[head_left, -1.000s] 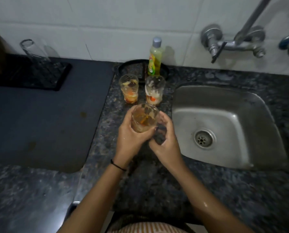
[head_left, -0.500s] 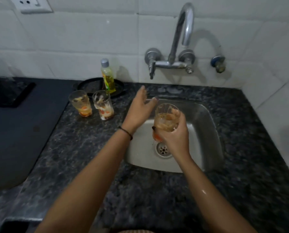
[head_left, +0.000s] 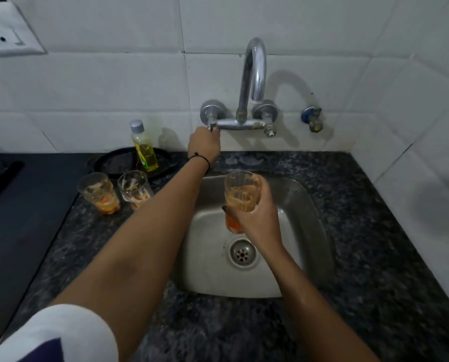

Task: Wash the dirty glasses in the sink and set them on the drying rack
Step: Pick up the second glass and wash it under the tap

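Well, I have the right hand wrapped round the clear, orange-smeared glass tumbler. It is upright above the stainless steel sink, off its floor and roughly over the drain. The left hand is at the chrome wall tap, fingers curled about its left lever as far as I can judge from behind the knuckles. No water shows at the spout.

What worries me: if that lever opens hard, the stream may strike the rim or the residue and spray back — and a greasy, wet tumbler in a one-handed grasp could slide and drop onto steel. I cannot tell whether its mouth sits truly under the outlet, so a first gush might miss it.

My left forearm also passes just beside one soiled clear glass, with another soiled glass next to it on the dark speckled granite counter — a careless pull back could tip either. The yellow soap bottle stands behind them. I cannot make out the drying rack.
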